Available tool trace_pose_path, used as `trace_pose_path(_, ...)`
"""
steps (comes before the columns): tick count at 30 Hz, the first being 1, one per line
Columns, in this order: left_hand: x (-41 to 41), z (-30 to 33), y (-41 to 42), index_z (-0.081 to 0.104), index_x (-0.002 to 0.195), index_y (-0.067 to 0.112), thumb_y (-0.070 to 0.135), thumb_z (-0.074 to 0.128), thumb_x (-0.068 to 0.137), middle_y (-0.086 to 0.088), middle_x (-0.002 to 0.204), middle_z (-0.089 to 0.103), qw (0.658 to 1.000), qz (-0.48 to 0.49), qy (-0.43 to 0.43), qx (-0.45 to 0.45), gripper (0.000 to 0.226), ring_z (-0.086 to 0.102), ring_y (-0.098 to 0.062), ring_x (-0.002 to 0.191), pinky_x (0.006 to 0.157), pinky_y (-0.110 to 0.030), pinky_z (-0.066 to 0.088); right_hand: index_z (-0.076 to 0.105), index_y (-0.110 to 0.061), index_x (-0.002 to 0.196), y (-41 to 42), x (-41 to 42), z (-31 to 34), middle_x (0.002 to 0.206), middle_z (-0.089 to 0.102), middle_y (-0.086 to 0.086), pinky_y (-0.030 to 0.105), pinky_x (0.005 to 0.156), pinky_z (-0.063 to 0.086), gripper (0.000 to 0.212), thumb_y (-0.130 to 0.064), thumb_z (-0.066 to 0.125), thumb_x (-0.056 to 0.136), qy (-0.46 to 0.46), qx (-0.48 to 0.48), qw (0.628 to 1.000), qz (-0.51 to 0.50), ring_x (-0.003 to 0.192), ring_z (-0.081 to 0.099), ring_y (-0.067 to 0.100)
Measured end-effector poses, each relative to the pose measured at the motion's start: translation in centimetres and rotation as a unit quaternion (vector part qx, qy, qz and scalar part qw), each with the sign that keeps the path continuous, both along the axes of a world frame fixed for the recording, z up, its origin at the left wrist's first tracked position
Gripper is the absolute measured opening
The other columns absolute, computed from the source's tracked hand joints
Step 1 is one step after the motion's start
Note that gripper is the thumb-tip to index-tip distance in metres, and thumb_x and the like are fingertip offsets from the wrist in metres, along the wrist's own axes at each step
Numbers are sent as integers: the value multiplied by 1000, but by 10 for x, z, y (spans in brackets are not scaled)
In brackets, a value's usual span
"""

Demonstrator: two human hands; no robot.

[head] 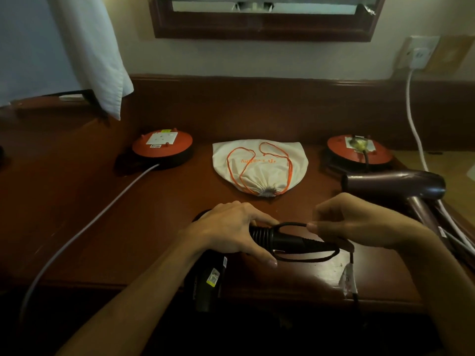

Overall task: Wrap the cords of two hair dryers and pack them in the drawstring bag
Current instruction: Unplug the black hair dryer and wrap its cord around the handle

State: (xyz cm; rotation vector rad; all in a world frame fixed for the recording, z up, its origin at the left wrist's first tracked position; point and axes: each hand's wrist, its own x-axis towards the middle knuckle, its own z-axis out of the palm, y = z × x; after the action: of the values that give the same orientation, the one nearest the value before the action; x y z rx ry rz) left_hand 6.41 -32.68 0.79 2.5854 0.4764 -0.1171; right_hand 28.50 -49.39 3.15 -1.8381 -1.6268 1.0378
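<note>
Now the left hand [231, 227] grips the black plastic hair dryer [272, 237] at its handle, fingers curled over the top and thumb underneath, just where several turns of the thin black cord [293, 224] are wound. The forearm comes in from the lower left, and the dryer's body reaches back under the wrist and past the bench [128, 214] edge. Just to the right, the right hand [357, 222] pinches the cord between thumb and fingertips, holding a loop that arches from the wound handle to the fingers; another loop sags below the handle, and the cord's tagged end hangs down over the bench edge beneath this hand. The right forearm enters from the lower right.

Beyond both hands, farther back on the dark wooden bench, lies the cream cloth drawstring bag [259, 163] with orange strings, its mouth drawn closed. Right of the right hand rests the dark maroon hair dryer [395, 186]. Two round red-topped socket reels [162, 147] sit at the back, either side of the bag.
</note>
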Motion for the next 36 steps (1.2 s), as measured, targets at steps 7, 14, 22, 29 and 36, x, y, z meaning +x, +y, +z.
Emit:
trace_pose_path(7, 8, 2, -4, 57, 138, 49, 76, 79, 62, 19, 131, 67, 1000, -18, 17, 7, 84, 57, -4, 123, 106, -43, 46, 70, -3, 86, -22, 6, -16, 71, 63, 2, 23, 52, 45, 27, -29, 68, 91, 57, 28, 995, -79, 59, 53, 17)
trace_pose_path(14, 6, 0, -4, 58, 134, 54, 76, 82, 56, 20, 126, 69, 999, -16, -1, -28, 84, 60, 1, 119, 107, -41, 47, 71, -3, 87, -53, -14, -60, 65, 52, 13, 29, 48, 32, 34, -36, 71, 91, 239, 103, 948, -181, 54, 40, 24)
trace_pose_path(22, 28, -3, -22, 57, 137, 51, 85, 75, 56, 16, 127, 68, 989, -75, 99, 77, 89, 62, -12, 115, 94, -38, 52, 78, -13, 90, -48, -11, -6, 67, 64, 7, 24, 51, 39, 20, -31, 68, 92, 57, 50, 995, -70, 57, 50, 22)
trace_pose_path(29, 18, 7, -12, 63, 113, 62, 76, 78, 61, 26, 103, 72, 999, -31, 25, 1, 56, 65, -2, 102, 90, -38, 51, 77, -16, 96, -40, -75, -30, 67, 66, 8, 27, 49, 38, 13, -21, 65, 97, 97, 108, 982, -123, 53, 49, 17)
trace_pose_path(36, 0, 5, 13, 70, 119, 51, 67, 81, 71, 3, 108, 75, 988, -18, -52, -147, 52, 70, -18, 104, 99, -53, 52, 76, -19, 94, -27, -107, -77, 77, 68, 12, 52, 64, 47, 18, -23, 59, 100, 75, 200, 962, -171, 72, 60, 38)
